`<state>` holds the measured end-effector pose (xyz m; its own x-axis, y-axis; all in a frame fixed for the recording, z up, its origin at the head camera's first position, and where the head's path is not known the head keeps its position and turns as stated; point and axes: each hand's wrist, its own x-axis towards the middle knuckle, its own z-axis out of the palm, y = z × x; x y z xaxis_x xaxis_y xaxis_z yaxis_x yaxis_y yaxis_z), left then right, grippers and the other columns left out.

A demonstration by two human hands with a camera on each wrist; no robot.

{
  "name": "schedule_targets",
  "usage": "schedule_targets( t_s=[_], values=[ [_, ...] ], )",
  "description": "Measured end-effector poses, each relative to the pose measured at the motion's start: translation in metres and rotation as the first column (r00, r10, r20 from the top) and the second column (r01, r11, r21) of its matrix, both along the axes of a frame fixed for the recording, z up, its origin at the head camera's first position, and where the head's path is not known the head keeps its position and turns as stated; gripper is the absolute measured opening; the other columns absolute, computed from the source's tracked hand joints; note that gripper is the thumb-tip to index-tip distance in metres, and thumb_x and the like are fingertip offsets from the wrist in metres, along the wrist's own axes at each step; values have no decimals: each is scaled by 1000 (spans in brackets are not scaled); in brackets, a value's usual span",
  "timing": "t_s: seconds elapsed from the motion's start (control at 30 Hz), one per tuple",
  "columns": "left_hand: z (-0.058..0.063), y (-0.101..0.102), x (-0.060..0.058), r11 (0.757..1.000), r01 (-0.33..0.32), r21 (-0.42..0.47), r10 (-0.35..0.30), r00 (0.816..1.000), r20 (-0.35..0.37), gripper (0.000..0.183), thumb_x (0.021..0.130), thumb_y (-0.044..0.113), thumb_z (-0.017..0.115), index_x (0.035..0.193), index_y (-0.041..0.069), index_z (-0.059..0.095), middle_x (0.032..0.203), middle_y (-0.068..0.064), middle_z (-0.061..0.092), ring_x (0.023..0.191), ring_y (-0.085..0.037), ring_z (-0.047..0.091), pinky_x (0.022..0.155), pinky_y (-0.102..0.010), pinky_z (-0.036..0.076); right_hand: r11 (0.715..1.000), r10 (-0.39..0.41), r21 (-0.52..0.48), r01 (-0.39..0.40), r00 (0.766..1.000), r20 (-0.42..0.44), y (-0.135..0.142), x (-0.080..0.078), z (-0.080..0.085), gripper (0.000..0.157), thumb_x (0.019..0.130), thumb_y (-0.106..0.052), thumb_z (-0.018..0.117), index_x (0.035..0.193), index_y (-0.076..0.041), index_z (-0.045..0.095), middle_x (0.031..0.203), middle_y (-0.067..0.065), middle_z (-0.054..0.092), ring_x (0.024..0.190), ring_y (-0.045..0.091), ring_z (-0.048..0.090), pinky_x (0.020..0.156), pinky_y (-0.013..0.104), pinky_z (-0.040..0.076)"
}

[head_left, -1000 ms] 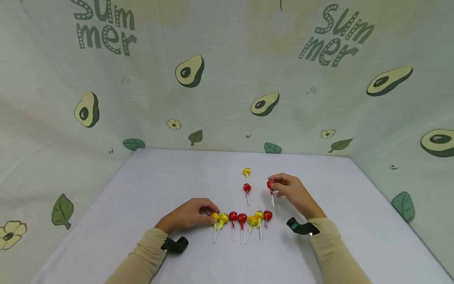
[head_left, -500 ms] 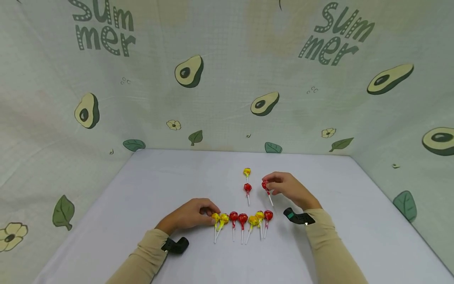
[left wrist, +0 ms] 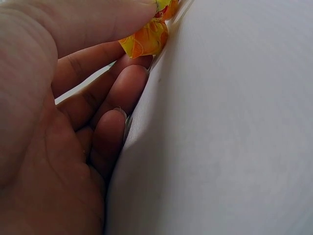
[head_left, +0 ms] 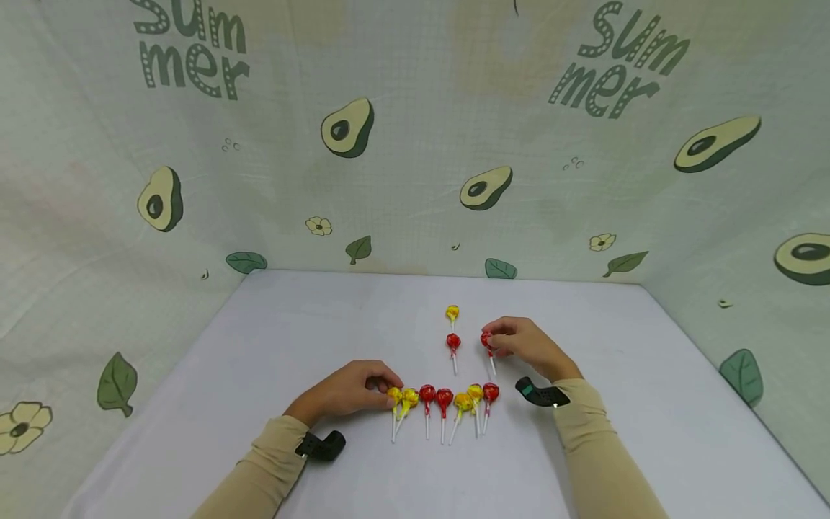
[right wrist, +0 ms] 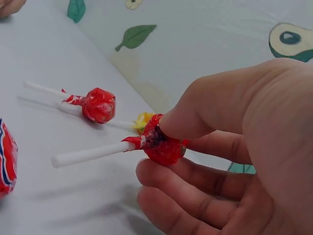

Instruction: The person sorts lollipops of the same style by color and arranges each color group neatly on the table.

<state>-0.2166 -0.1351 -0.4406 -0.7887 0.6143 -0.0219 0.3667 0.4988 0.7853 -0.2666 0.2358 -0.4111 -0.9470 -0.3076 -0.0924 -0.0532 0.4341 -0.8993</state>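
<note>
My right hand (head_left: 532, 348) pinches a red lollipop (right wrist: 166, 147) by its wrapped head between thumb and fingers; its white stick points toward me. Left of it on the table lie another red lollipop (head_left: 453, 341) and, farther back, a yellow lollipop (head_left: 452, 312), lined up one behind the other. Nearer to me is a side-by-side row of several lollipops, heads away from me. At the row's left end, my left hand (head_left: 350, 391) pinches the outermost yellow lollipop (left wrist: 144, 39) at its wrapper, the fingers low against the table.
The row continues rightward with a second yellow lollipop (head_left: 409, 398), red lollipops such as this one (head_left: 444, 400), more yellow ones, and a red lollipop (head_left: 491, 392) at the right end. A white table (head_left: 311, 317) meets a printed cloth backdrop (head_left: 415, 144) behind and beside it.
My right hand has shifted slightly left, bringing the red lollipop closer to the two far lollipops, and its stick's tilt has varied. My left hand and the row stay in place.
</note>
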Motion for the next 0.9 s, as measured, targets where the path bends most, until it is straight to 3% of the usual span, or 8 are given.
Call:
schedule_targets(
  t_s=[0.3,0.57,0.9],
  values=[
    [3,-4,0,1000,-8,-13,8,1000,-11,21,90,31,77,110,27,72,100,14,63,94,-14,56,82,-31,46,999,-54,7,54,999,5,-3,-9,-3,28,97,-19,64,120,-5,67,112,10,67,94,28,65,89,39,50],
    [1,-2,-1,1000,5,-8,-5,1000,-21,21,90,32,77,110,29,72,100,15,64,94,-12,56,81,-30,45,998,-34,43,34,999,-13,-10,-15,-2,29,97,-19,64,120,-2,66,109,10,68,90,26,62,82,35,50],
    [0,-1,-2,1000,17,6,-17,1000,-24,21,90,31,76,111,28,72,100,14,64,94,-12,56,82,-29,45,994,-107,22,107,994,-26,-17,-17,-12,30,97,-22,66,123,-6,67,110,9,69,93,25,64,83,35,53]
  ],
)
